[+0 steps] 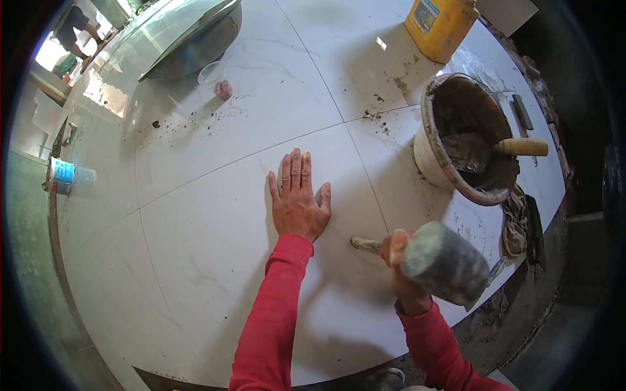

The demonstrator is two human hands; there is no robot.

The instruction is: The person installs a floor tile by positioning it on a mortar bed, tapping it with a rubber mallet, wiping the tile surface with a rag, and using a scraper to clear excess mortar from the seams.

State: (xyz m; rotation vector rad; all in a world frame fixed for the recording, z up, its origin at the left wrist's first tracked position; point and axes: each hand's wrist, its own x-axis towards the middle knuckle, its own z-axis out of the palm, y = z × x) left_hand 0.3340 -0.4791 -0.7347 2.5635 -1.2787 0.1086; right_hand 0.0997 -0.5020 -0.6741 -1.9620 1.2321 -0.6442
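My left hand (298, 202) lies flat on a large white floor tile (215, 260), palm down with the fingers stretched toward the far side. To its right my right hand (403, 267) is closed round the handle of a rubber mallet (445, 264). The mallet's thick dark head, pale on its face, is slightly blurred and hides part of that hand. The wooden handle's end points left, toward my left wrist. The mallet appears held above the tiles, apart from my left hand.
On the right a mortar-smeared bucket (433, 143) holds a trowel (521, 147). Beyond it stands a yellow jerrycan (438, 29). A large basin (202, 42) and a clear cup (212, 73) are at the far left, a small blue can (62, 173) by the left wall. A rag (515, 225) lies near the right edge. Another person stands at the far left.
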